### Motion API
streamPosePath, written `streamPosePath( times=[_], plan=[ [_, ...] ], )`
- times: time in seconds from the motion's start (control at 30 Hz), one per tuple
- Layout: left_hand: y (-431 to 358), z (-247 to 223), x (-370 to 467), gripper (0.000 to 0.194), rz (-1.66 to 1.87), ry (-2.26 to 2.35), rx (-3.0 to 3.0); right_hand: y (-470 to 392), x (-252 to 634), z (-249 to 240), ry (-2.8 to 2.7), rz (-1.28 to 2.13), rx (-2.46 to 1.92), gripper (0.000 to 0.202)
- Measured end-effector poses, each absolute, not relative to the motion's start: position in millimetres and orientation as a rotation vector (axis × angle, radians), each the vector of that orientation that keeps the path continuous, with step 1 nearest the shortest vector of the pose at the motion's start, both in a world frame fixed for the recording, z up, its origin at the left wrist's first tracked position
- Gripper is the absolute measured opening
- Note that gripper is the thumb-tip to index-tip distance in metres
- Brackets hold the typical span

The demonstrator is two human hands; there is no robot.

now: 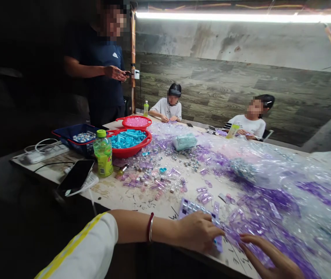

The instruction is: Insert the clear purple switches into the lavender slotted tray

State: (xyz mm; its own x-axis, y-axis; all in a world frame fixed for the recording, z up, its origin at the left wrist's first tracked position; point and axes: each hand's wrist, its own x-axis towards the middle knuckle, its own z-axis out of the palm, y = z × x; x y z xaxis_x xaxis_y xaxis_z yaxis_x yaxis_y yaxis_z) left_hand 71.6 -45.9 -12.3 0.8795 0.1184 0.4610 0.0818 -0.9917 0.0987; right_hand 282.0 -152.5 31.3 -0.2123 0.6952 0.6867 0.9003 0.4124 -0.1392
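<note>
My left hand (pixel 199 231) rests over a light purple board (pixel 184 204), its fingers bent and the index finger pointing right. Rows of small shiny pieces sit on this board, and the hand covers its lower middle. What the left fingers pinch, if anything, is hidden. To the right, my right hand (pixel 273 257) reaches in from the bottom edge with its fingers stretched out and a little apart. Its fingertips are at the edge of a heap of clear purple plastic pieces (pixel 258 217). Between the two hands a purple piece (pixel 233 235) shows, blurred.
Loose pieces are scattered over the white table (pixel 107 193). Further off are red baskets (pixel 130 151) of blue and pink parts, a blue basket (pixel 72 133), a green-capped bottle (pixel 103 155) and a phone (pixel 76 176). Plastic bags (pixel 296 166) lie right. Several people are around the table.
</note>
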Motion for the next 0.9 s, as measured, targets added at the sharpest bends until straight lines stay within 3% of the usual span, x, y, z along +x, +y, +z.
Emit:
streamPosePath(
  times=[0.17, 0.9],
  plan=[
    [-52, 0, 68, 0.053, 0.868, 0.278, 2.802, -155, 276, 30, -1.951, -0.306, -1.391, 0.024],
    [-55, 2, 62, 0.017, 0.799, 0.303, 2.906, -159, 244, 21, -2.001, 0.180, -1.472, 0.010]
  ],
)
